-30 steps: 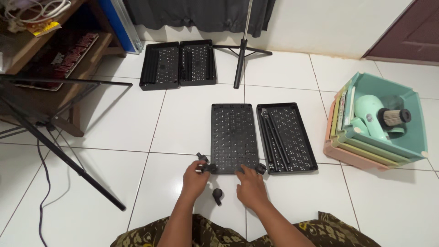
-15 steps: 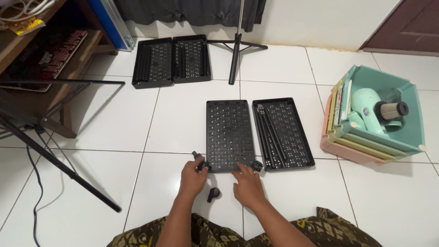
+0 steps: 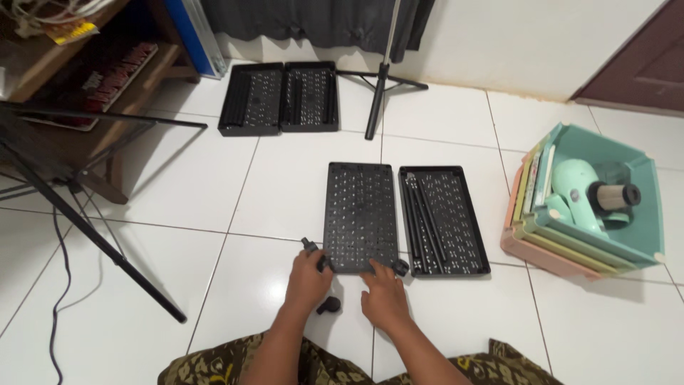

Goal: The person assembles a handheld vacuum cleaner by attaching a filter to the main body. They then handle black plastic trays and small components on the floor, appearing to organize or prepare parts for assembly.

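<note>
You had both hands down at the near edge of the flat black perforated plastic tray panel [image 3: 360,217] lying on the white tiled floor [image 3: 178,185]. Your left hand [image 3: 308,280] rested at the panel's near left corner, its fingers curled around a small black caster wheel [image 3: 321,262] at that corner; how firmly they gripped it could not be told. Your right hand [image 3: 383,297] lay flat just below the panel's near edge, fingers spread apart and pressing on the tile and the rim, clamped on nothing. A second small black caster [image 3: 401,267] sat at the panel's near right corner, just beside your right fingertips, and a loose black caster [image 3: 329,306] lay on the floor between your two hands. Another small black piece [image 3: 307,244] stood just left of the panel.

Touching the panel's right side lay a matching black tray [image 3: 456,222] with several black rods [image 3: 423,216] resting in it. Farther off, near the wall, two more black trays [image 3: 279,98] sat side by side. To your right stood a stack of pastel plastic bins [image 3: 578,211] holding a mint-green hair dryer [image 3: 588,189].
</note>
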